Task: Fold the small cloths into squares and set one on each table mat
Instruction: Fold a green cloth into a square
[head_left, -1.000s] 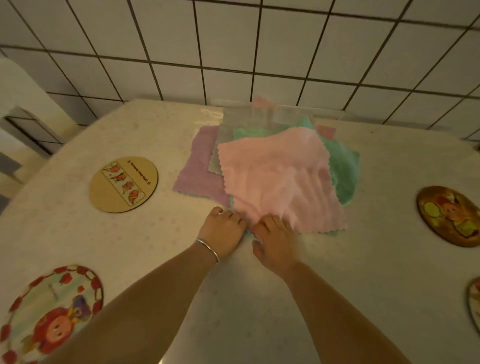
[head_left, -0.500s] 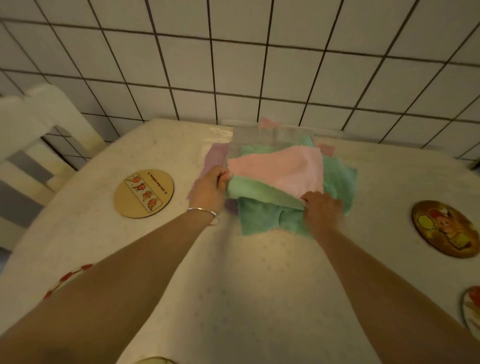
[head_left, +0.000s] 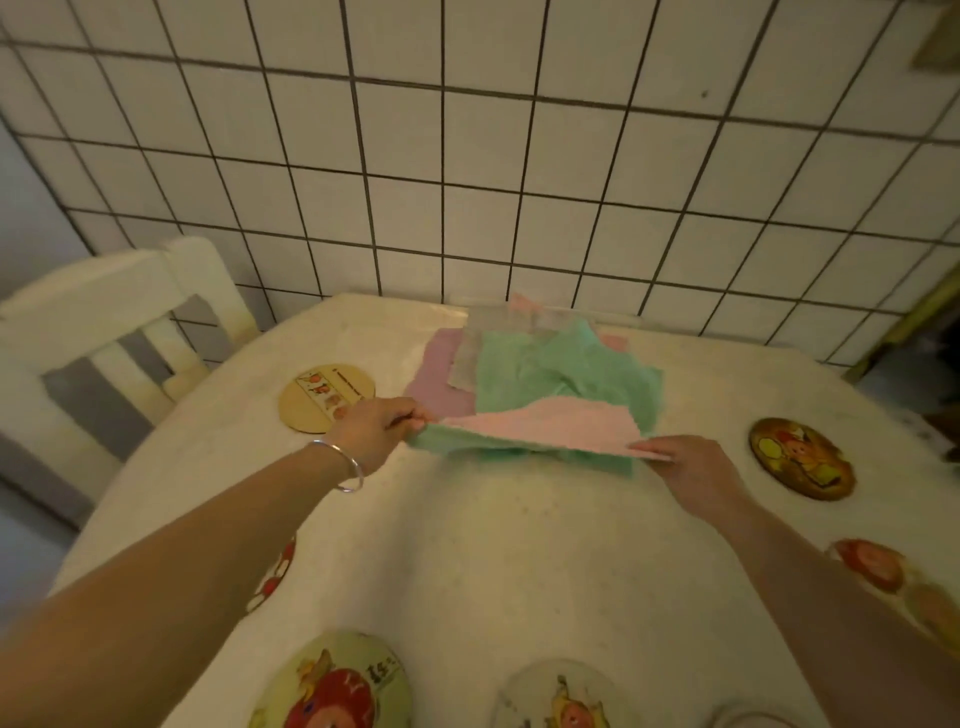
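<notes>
left hand (head_left: 378, 429) pinches pink cloth (head_left: 561, 430) corner | right hand (head_left: 684, 461) pinches opposite corner | advice: keep taut, shed the green cloth (head_left: 550, 374) beneath, align edges

a: where is there free room on the surface (head_left: 519, 545)?

b: the broad bare stretch between the two forearms, from the near mats up to the cloth pile (head_left: 545, 374).

a: and what blocks the way?

b: the tiled wall (head_left: 467, 156) stands right behind the pile. a white chair (head_left: 104, 322) closes the left side. round mats ring the edges: 1 at far left (head_left: 326, 397), 1 at right (head_left: 800, 458), others along the near edge (head_left: 332, 686).
</notes>
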